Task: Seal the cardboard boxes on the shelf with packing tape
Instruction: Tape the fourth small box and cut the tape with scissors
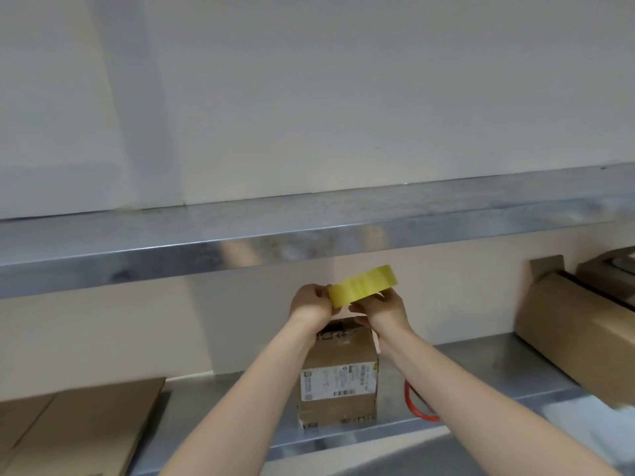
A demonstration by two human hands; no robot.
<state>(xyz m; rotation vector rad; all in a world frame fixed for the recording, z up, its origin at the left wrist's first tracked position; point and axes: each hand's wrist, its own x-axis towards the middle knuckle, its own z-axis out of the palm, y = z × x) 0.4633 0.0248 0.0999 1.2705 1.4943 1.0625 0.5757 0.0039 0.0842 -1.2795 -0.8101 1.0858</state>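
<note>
Both my hands hold a yellow roll of packing tape (pixel 362 286) up above a small cardboard box (pixel 338 376). My left hand (pixel 310 304) grips the roll's left edge with curled fingers. My right hand (pixel 381 305) grips its right underside. The small box stands upright on the lower steel shelf (pixel 481 365), a white shipping label on its front face. Its top is partly hidden behind my wrists.
A flat cardboard box (pixel 79 427) lies at the left of the lower shelf. A larger cardboard box (pixel 577 338) leans at the right. An orange handle-like object (pixel 414 403) lies just right of the small box. An upper steel shelf (pixel 309 235) spans overhead.
</note>
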